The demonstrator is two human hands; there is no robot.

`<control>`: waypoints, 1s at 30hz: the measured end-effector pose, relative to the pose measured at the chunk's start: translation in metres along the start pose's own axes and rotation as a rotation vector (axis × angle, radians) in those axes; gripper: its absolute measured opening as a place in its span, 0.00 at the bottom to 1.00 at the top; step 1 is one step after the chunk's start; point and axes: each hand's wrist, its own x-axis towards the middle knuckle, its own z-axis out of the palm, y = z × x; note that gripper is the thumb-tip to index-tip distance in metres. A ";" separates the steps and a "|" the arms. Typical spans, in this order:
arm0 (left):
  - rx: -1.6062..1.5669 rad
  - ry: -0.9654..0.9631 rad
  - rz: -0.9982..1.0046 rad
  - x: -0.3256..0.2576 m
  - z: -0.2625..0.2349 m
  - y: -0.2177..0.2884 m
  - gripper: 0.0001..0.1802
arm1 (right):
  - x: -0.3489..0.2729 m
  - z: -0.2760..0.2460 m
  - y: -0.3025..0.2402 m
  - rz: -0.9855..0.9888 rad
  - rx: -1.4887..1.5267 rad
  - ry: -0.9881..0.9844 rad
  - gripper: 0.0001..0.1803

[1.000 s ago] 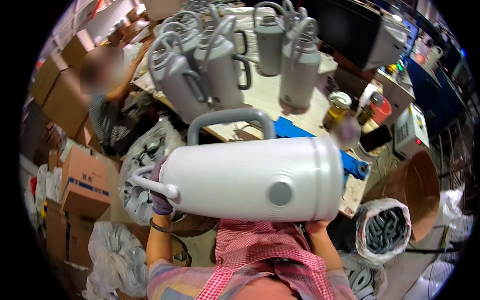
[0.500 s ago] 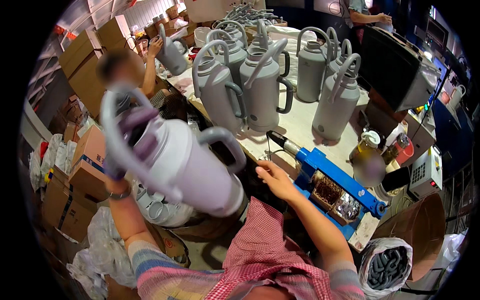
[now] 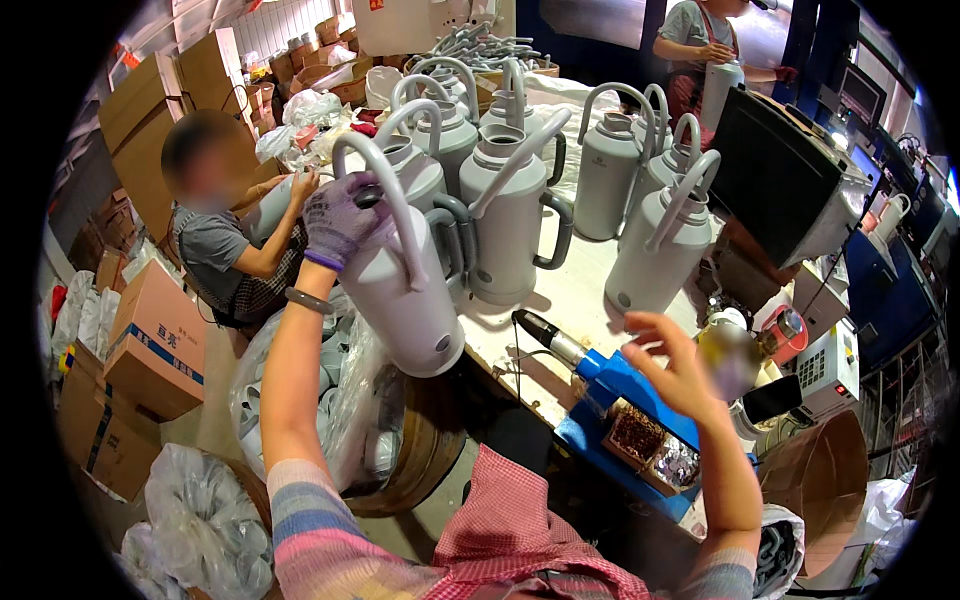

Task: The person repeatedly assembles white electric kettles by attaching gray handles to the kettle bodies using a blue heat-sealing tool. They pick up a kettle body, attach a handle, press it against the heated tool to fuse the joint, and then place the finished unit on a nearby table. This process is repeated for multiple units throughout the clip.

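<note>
My gloved left hand (image 3: 343, 220) is clamped on top of the jug (image 3: 408, 315), which tilts at the edge of the table (image 3: 565, 290) (I can't tell if its base touches), and I'd expect it stiff, lightish if hollow and slick-walled, best held by its top or loop (image 3: 404, 220). My bare right hand (image 3: 675, 368), fingers spread and holding nothing, is well right of the jug, by the blue tool (image 3: 620, 385); other jugs (image 3: 505, 225) crowd the jug's right and far side, while a bag (image 3: 345, 440) of parts sits below it.
</note>
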 end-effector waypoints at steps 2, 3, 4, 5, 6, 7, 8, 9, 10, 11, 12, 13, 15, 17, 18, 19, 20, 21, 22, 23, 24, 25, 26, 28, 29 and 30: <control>0.001 -0.034 -0.096 0.011 0.011 0.004 0.20 | 0.024 -0.017 0.021 -0.110 -0.231 0.121 0.22; -0.009 -0.023 -0.105 0.015 0.021 -0.008 0.21 | 0.040 -0.024 0.029 -0.096 -0.200 0.190 0.22; -0.009 -0.013 -0.117 0.017 0.028 -0.021 0.22 | 0.057 -0.025 0.035 -0.084 -0.159 0.254 0.22; 0.024 -0.015 -0.145 0.019 0.032 -0.014 0.22 | 0.071 -0.025 0.036 -0.033 -0.106 0.192 0.22; -0.023 -0.016 -0.156 0.018 0.037 -0.006 0.22 | 0.086 -0.025 0.033 0.013 -0.054 0.132 0.22; -0.085 -0.018 -0.117 0.018 0.045 -0.001 0.21 | 0.098 -0.022 0.031 0.059 -0.002 0.073 0.22; -0.146 -0.018 -0.076 0.019 0.052 0.005 0.20 | 0.109 -0.013 0.031 0.007 -0.042 0.040 0.23; -0.039 0.023 -0.047 0.019 0.058 0.017 0.18 | 0.117 -0.002 0.023 -0.061 -0.144 0.037 0.24; 0.020 0.148 0.073 0.019 0.068 0.026 0.18 | 0.126 0.005 0.017 -0.128 -0.247 0.034 0.24; 0.062 0.181 0.147 0.025 0.075 0.034 0.18 | 0.139 0.008 0.020 -0.276 -0.381 0.117 0.23; 0.093 0.211 0.218 0.031 0.083 0.043 0.18 | 0.150 0.002 0.021 -0.325 -0.455 0.310 0.25; 0.008 0.146 0.189 0.039 0.090 0.049 0.18 | 0.162 -0.004 0.021 -0.375 -0.526 0.502 0.26; -0.014 0.096 0.291 0.058 0.108 0.051 0.18 | 0.185 -0.028 0.029 -0.418 -0.659 0.938 0.29; -0.032 0.064 0.397 0.071 0.121 0.050 0.15 | 0.211 -0.069 0.067 -0.194 -0.443 1.270 0.32; -0.078 0.115 0.388 0.073 0.128 0.058 0.14 | 0.222 -0.097 0.093 0.016 -0.174 1.349 0.34; -0.134 0.166 0.378 0.075 0.138 0.067 0.14 | 0.224 -0.152 0.126 0.158 0.462 0.907 0.29; -0.143 0.196 0.356 0.071 0.140 0.063 0.14 | 0.219 -0.154 0.122 0.103 0.881 0.510 0.23; -0.019 0.214 0.336 0.067 0.136 0.049 0.14 | 0.214 -0.136 0.093 0.171 0.912 0.555 0.19; -0.004 0.302 0.389 0.066 0.127 0.049 0.13 | 0.201 -0.126 0.062 0.233 0.922 0.616 0.16; -0.019 0.425 0.351 0.061 0.124 0.056 0.15 | 0.181 -0.138 0.062 0.049 1.013 0.524 0.13; -0.010 0.547 0.308 0.050 0.114 0.056 0.16 | 0.159 -0.140 0.044 -0.020 1.035 0.520 0.16; -0.079 0.642 0.238 0.031 0.115 0.048 0.19 | 0.127 -0.143 0.024 -0.016 1.017 0.499 0.21; -0.151 0.739 0.171 0.008 0.114 0.047 0.21 | 0.090 -0.153 0.010 -0.003 1.006 0.475 0.25; -0.729 0.582 -0.108 -0.068 0.109 0.064 0.23 | 0.013 -0.161 -0.010 0.019 0.842 0.715 0.35; -0.978 0.408 -0.190 -0.099 0.110 0.084 0.24 | -0.032 -0.186 -0.003 -0.170 0.933 0.445 0.35; -1.198 0.215 -0.274 -0.121 0.112 0.104 0.25 | -0.065 -0.197 0.005 -0.361 0.837 0.401 0.35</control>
